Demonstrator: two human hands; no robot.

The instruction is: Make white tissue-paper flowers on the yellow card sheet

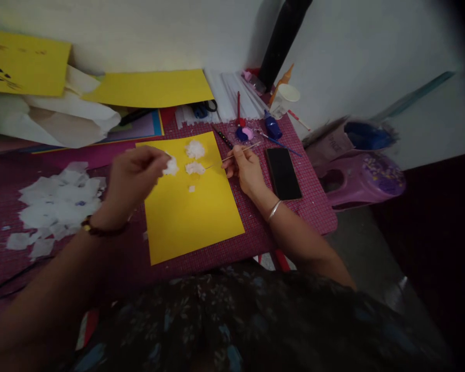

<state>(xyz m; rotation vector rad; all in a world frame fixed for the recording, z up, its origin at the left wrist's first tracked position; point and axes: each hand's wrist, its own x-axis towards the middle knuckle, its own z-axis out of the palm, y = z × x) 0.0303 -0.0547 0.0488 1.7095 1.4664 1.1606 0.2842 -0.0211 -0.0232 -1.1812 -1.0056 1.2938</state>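
- Gripping a thin stick (251,146), the fingers of the right hand (245,168) are closed narrowly; the stick is slanted toward 8 o'clock, its tip brought to the middle tuft (195,168) of white tissue.
- At the left hand (134,178), thumb and forefinger are held close together beside the left tuft (171,166); whether anything is pinched there cannot be told.
- Beneath both tufts is spread a yellow sheet (194,222), slightly turned, by whose centre the following clock positions are given.
- Toward 12 o'clock, the far tuft (195,149) is set just beyond the middle one; a small white piece (191,189) is seen near the centre.
- At 1 o'clock, blue and pink paint dabs (242,134) are seen, with a blue bottle (272,125) placed just to their right.
- Between 2 and 3 o'clock, a dark phone (284,173) is laid flat, screen up.
- At 9 o'clock, past the left hand, a loose heap of white tissue squares (60,204) is scattered on the magenta table cover (312,206).
- Toward 11 o'clock, well beyond the hands, another yellow sheet (151,88) is placed by the wall (158,36).
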